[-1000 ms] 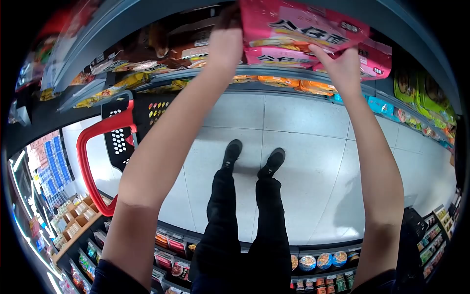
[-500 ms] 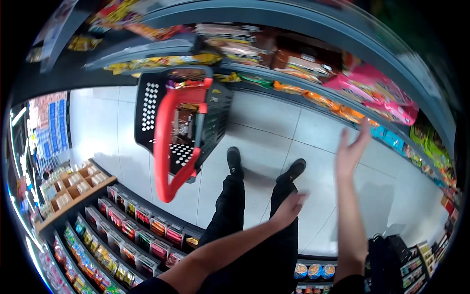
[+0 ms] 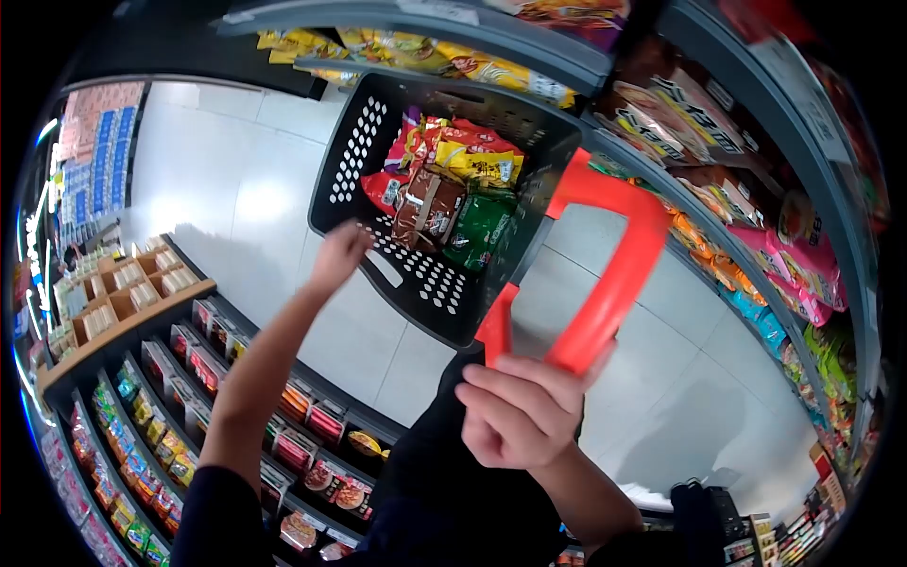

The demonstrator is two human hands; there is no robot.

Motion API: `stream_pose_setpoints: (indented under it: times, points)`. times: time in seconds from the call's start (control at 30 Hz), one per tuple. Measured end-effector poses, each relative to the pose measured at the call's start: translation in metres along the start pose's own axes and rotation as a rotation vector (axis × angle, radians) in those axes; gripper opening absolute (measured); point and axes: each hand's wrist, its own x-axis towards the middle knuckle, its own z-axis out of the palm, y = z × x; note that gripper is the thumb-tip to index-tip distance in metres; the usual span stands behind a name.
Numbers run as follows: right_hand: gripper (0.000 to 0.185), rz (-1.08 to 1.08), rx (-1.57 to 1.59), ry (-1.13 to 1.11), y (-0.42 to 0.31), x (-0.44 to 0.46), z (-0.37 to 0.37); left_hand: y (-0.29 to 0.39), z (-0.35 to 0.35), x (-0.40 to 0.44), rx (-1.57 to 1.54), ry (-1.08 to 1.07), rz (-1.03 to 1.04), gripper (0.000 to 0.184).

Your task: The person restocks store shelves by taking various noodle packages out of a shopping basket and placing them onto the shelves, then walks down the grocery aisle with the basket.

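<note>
My right hand (image 3: 524, 406) is wrapped round the lower end of the red handle (image 3: 619, 265) of a dark shopping basket (image 3: 345, 222) with round holes in its walls. Several packets lie in the basket: a brown packet (image 3: 430, 206) with a tan strip, a green packet (image 3: 482, 231), a yellow packet (image 3: 477, 163) and red ones (image 3: 381, 189). My left hand (image 3: 340, 257) hovers close to the basket's near left side, its fingers curled in. No object shows in it, and I cannot tell whether it touches the basket.
Shelves of bagged snacks (image 3: 784, 260) run along the right, with yellow packets (image 3: 406, 49) behind the basket. At lower left stand a tiered rack of packaged food (image 3: 255, 378) and a wooden compartment box (image 3: 128, 293). Pale floor tiles (image 3: 652, 373) lie between.
The red handle has swung to the right and my right hand, earlier open and free, now grips it. The basket's contents have come into view. My left hand has moved left to the basket's side.
</note>
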Motion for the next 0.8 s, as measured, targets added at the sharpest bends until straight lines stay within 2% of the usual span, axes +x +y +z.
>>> stream_pose_setpoints:
  times: [0.03, 0.1, 0.17, 0.2, 0.23, 0.27, 0.37, 0.43, 0.5, 0.57, 0.6, 0.67, 0.7, 0.77, 0.8]
  points:
    - [0.014, -0.013, -0.002, -0.006, 0.001, 0.001, -0.001, 0.006, 0.006, 0.035, -0.052, 0.027, -0.072, 0.008]
    - [0.016, -0.04, -0.005, -0.017, 0.003, 0.002, -0.001, 0.003, 0.035, 0.088, 0.014, -0.011, -0.2, 0.027]
    - [0.017, -0.036, -0.012, -0.038, 0.003, 0.001, -0.002, -0.069, 0.109, 0.135, 0.183, -0.209, -0.335, 0.051]
    - [0.016, -0.039, -0.015, -0.043, 0.004, 0.001, -0.001, -0.075, 0.133, 0.143, 0.281, -0.308, -0.38, 0.057]
    - [0.016, -0.039, -0.018, -0.046, 0.004, 0.0, -0.002, -0.048, 0.141, 0.143, 0.383, -0.412, -0.423, 0.063]
    - [0.016, -0.037, -0.021, -0.049, 0.003, -0.002, -0.001, -0.023, 0.143, 0.134, 0.406, -0.387, -0.481, 0.055]
    - [0.017, -0.03, 0.021, -0.036, 0.006, -0.003, -0.002, -0.035, 0.149, 0.123, 0.361, -0.263, -0.485, 0.045]
    - [0.017, -0.012, 0.025, 0.013, 0.006, -0.006, 0.001, -0.031, 0.114, 0.108, 0.315, -0.206, -0.332, 0.036]
    - [0.016, 0.003, 0.035, 0.038, 0.005, -0.004, -0.001, -0.04, 0.071, 0.089, 0.252, -0.106, -0.277, 0.032]
    - [0.015, -0.002, 0.149, 0.006, 0.009, -0.004, -0.008, -0.012, 0.019, 0.054, 0.027, -0.02, -0.403, 0.029]
    - [0.015, -0.01, 0.309, -0.002, 0.012, -0.005, -0.014, -0.035, 0.002, 0.031, -0.197, 0.087, -0.295, 0.032]
    - [0.015, 0.061, 0.562, 0.105, 0.025, -0.013, -0.022, 0.03, -0.044, -0.025, -0.489, 0.199, -0.485, 0.034]
    - [0.017, 0.094, 0.698, 0.159, 0.03, -0.019, -0.026, 0.036, -0.063, -0.057, -0.612, 0.291, -0.488, 0.034]
    - [0.028, 0.182, 0.724, 0.177, 0.043, -0.045, -0.045, 0.097, -0.083, -0.119, -0.775, 0.5, -0.477, 0.038]
    - [0.033, 0.273, 0.653, 0.125, 0.053, -0.068, -0.053, 0.09, -0.098, -0.161, -0.794, 0.474, -0.521, 0.041]
